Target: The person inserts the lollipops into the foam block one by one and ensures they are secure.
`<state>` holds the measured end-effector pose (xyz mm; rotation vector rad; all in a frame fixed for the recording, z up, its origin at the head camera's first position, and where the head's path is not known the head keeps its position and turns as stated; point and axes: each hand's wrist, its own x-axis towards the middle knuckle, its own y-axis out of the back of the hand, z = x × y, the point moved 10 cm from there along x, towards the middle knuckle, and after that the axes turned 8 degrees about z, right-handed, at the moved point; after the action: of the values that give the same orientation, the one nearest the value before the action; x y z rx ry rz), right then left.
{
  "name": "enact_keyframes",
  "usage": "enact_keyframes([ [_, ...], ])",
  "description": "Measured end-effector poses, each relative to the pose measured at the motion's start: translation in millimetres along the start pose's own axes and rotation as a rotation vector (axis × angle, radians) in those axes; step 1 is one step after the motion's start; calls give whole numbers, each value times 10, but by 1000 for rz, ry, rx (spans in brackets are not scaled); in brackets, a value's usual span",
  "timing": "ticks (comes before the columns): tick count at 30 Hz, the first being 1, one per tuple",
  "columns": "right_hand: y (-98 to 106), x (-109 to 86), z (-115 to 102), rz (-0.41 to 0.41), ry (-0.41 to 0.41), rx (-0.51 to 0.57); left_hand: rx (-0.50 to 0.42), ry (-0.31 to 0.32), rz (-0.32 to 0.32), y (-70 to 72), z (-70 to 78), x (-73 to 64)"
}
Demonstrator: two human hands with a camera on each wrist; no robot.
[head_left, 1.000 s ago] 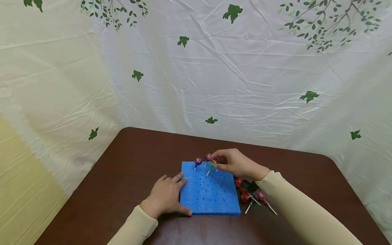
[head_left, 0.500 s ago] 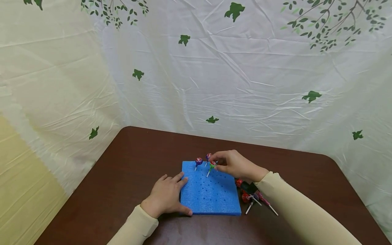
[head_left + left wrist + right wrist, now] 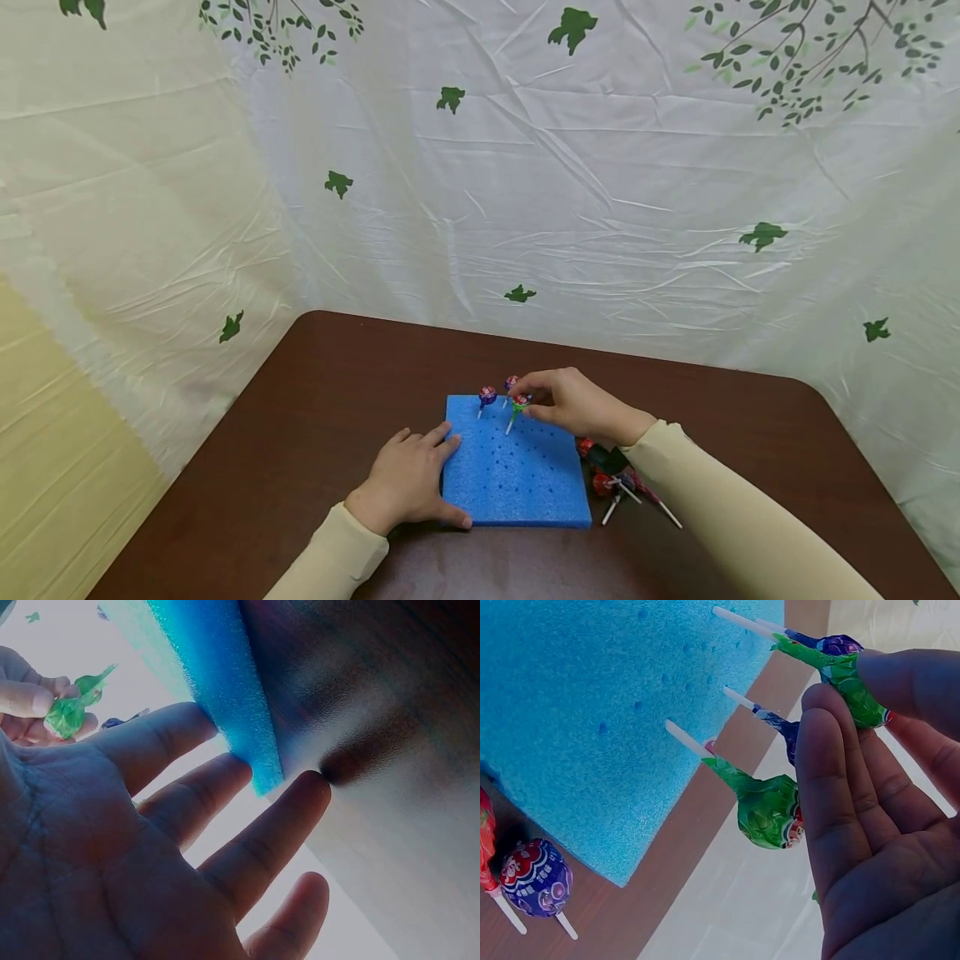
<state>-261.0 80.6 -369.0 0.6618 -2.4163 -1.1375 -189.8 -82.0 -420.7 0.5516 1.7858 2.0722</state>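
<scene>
My right hand (image 3: 581, 406) pinches a green-wrapped lollipop (image 3: 855, 694) by its head, between thumb and fingers. Its white stick points down at the blue foam block (image 3: 517, 475); whether the tip is inside a hole I cannot tell. Around it, a purple lollipop (image 3: 487, 396), a second purple one (image 3: 512, 382) and another green lollipop (image 3: 769, 814) stand in the foam along its far side. My left hand (image 3: 408, 475) lies at the block's left edge with fingers spread and straight, fingertips touching its side.
Right of the foam, partly hidden under my right wrist, lies a pile of lollipops including a red one (image 3: 602, 484) and a purple one (image 3: 536, 877). Small holes dot the foam's top. The brown table (image 3: 360, 375) meets a white leaf-printed curtain (image 3: 420, 225) behind.
The green lollipop in my right hand has sunk very slightly toward the foam. My left hand has kept its place, and the head view has shifted a little.
</scene>
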Motion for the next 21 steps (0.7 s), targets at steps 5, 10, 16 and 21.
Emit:
enact_keyframes([
  [5,-12,6,3,1,6,-6,6,-3,5,-11,-3,5],
  [10,-31,6,-3,-7,16,-19,3,-7,6,-17,-3,9],
  [16,-33,3,-10,-9,15,-30,6,-12,13,-24,-5,11],
  [21,-44,-1,-2,-7,19,-28,8,-16,19,-30,-6,14],
])
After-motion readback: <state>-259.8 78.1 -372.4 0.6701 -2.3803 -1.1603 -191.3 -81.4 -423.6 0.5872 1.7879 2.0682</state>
